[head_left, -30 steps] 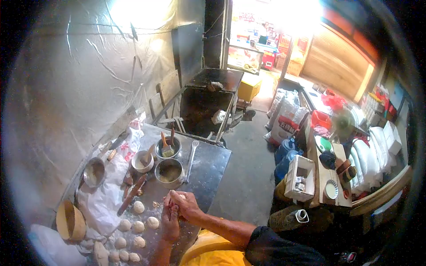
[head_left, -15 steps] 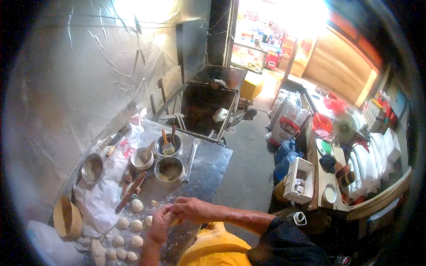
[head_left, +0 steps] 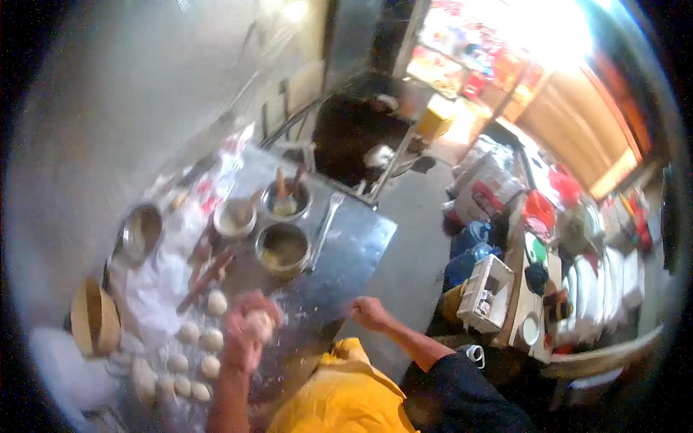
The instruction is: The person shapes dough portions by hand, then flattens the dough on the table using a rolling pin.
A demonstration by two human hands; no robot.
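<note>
My left hand (head_left: 249,335) is over the floury metal table (head_left: 354,249), fingers curled round a pale dough ball (head_left: 260,326). Motion blurs its fingertips. Off to the right, past the table's near edge, my right hand (head_left: 369,314) is closed like a fist; whatever it may hold is hidden. Several round dough balls (head_left: 211,340) lie on the table left of my left hand, with a longer dough piece (head_left: 144,380) at their near left. A rolling pin (head_left: 207,280) rests slantwise just beyond them.
Behind the rolling pin stand a metal pot (head_left: 283,249), another pot with brushes (head_left: 286,198) and a pale bowl (head_left: 234,218). A whisk (head_left: 326,229) lies beside them. Farther left are a metal bowl (head_left: 142,232) and a wooden container (head_left: 95,320). A white crate (head_left: 487,294) stands right.
My hands, together before, are now apart. The right one has moved right, away from the table; the left has turned and risen a little with the dough ball. The view has tilted.
</note>
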